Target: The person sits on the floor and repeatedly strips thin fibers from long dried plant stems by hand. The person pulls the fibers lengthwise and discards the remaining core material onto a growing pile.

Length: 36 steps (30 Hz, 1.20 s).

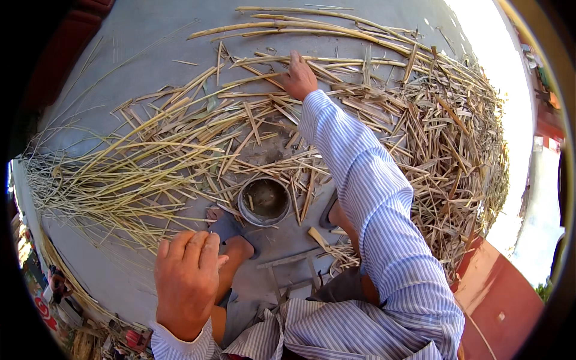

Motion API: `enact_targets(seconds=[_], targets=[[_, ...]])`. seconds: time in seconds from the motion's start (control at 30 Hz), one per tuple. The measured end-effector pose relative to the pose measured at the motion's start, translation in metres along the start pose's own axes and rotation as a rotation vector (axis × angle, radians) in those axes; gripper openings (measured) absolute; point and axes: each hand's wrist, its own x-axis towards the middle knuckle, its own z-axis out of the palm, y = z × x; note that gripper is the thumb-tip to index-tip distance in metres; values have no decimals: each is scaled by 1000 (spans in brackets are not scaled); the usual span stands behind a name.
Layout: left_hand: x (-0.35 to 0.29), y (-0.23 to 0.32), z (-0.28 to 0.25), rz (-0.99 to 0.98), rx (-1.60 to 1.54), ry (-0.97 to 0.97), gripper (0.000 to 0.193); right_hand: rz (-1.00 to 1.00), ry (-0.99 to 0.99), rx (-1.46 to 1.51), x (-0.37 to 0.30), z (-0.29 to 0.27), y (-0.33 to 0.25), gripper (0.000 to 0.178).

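My right hand (299,77) reaches far forward, its fingers closed around a long yellowish reed stalk (354,60) on the floor. Close to my body, my left hand (188,273) is raised above my left knee with its fingers curled in. What it holds, if anything, is hidden; a tiny dark tip seems to show by the fingers. More long thick stalks (312,26) lie beyond the right hand. Thin, branching yellow-green stalks (138,180) spread out in a bundle on the left.
A round metal bowl (264,201) with murky water stands between my feet. Dry leaf sheaths and husks (450,138) form a big heap on the right. Short cut pieces (249,123) litter the grey floor (150,54). A low wooden frame (288,264) sits before me.
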Motion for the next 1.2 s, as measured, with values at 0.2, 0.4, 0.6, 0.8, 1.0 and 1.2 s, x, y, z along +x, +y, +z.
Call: enact_targets(seconds=[0.2, 0.4, 0.6, 0.8, 1.0, 1.2], targets=[[15, -2, 9, 2, 44, -40, 40, -96, -149, -498, 12, -9, 17, 18], [20, 11, 2, 41, 114, 203, 45, -491, 23, -449, -21, -118, -9, 19], [42, 51, 1, 249, 309, 650, 43, -748, -19, -172, -109, -248, -123, 21], [53, 63, -16, 293, 372, 470, 28, -712, 88, -119, -177, -338, -192, 25], [26, 68, -66, 451, 122, 677, 17, 535, 205, 714, -222, -417, -111, 25], [15, 94, -70, 520, 43, 780, 17, 599, 89, 1751, -205, -430, -60, 21]])
